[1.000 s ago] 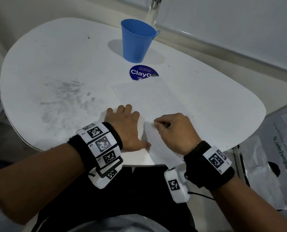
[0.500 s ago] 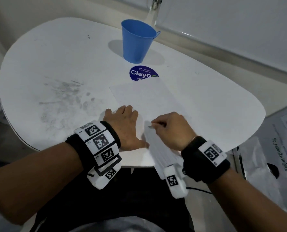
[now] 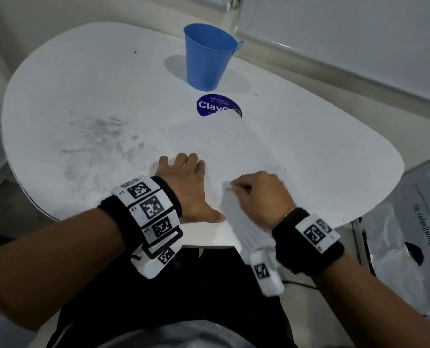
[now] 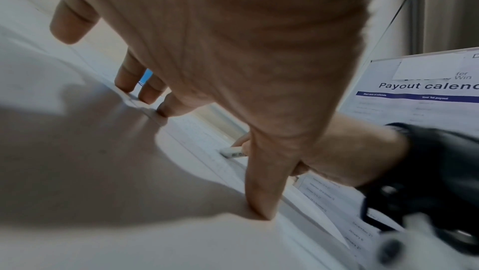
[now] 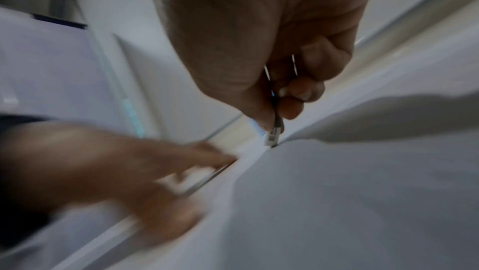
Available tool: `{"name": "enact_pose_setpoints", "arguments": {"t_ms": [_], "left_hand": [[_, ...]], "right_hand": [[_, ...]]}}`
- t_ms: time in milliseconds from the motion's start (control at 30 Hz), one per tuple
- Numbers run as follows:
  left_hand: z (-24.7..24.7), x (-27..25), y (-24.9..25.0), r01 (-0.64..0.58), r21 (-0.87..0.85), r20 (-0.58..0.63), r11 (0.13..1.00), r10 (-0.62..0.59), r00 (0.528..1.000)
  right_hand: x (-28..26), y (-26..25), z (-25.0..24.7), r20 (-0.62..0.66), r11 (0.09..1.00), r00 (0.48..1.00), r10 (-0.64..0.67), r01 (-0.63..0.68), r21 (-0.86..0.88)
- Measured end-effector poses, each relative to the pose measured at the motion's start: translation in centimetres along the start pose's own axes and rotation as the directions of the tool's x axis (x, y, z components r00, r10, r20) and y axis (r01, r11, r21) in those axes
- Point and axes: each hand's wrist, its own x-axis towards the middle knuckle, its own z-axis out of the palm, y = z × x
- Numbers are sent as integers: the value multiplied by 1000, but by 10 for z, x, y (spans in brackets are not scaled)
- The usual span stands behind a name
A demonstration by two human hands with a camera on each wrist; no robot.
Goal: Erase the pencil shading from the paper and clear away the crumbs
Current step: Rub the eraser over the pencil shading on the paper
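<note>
Left hand (image 3: 188,187) flat and spread, palm down, fingers straight, pinning the left edge of the paper (image 3: 224,144) to the worktop (image 3: 83,84); thumb tip pressed at the sheet's near-left margin. Right hand (image 3: 261,194) curled, pinching a small white eraser (image 3: 227,188) between thumb and fingertips, its tip down on the sheet. In the left wrist view, eraser (image 4: 233,152) lying low and nearly flat to the paper, long axis pointing toward the left hand; in the right wrist view, eraser (image 5: 272,137) meeting the sheet just beyond the left hand's thumb. Right hand blurred, probably mid-stroke.

Paper lying diagonally, far corner overlapping a round blue sticker (image 3: 215,105), near end hanging over the worktop's front edge under the right wrist. Pencil shading too faint to make out; crumbs not discernible either. Likely late in the rubbing, sweeping not yet begun.

Key relation: eraser tip just right of the left thumb, hands close together, strokes best kept running away from the pinning hand along the sheet's long axis to avoid buckling the unsupported overhang. Blue bucket (image 3: 207,56) standing well beyond the far corner, grey smudges (image 3: 95,136) on the worktop to the left.
</note>
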Motion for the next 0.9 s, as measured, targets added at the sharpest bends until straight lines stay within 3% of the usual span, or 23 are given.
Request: {"name": "enact_pose_setpoints", "arguments": {"t_ms": [67, 167, 300, 467, 633, 767, 900], "left_hand": [[0, 0, 0, -4, -5, -1, 1000, 4, 1000], [0, -1, 1, 3, -3, -4, 1000, -3, 1000], [0, -1, 0, 5, -1, -12, 1000, -5, 1000], [0, -1, 2, 9, -15, -25, 1000, -9, 1000], [0, -2, 2, 3, -2, -27, 1000, -3, 1000], [0, -2, 2, 5, -21, -32, 1000, -5, 999], [0, -2, 2, 2, 1, -32, 1000, -2, 999]], "right_hand": [[9, 10, -8, -49, 993, 995, 87, -83, 82], [7, 5, -2, 18, 996, 999, 44, -46, 76], [16, 3, -8, -17, 993, 996, 93, -91, 77], [-11, -18, 8, 96, 996, 991, -92, 93, -2], [7, -3, -4, -39, 997, 998, 53, -51, 55], [-11, -19, 6, 108, 997, 992, -71, 70, 13], [11, -6, -5, -15, 997, 998, 58, -58, 48]]}}
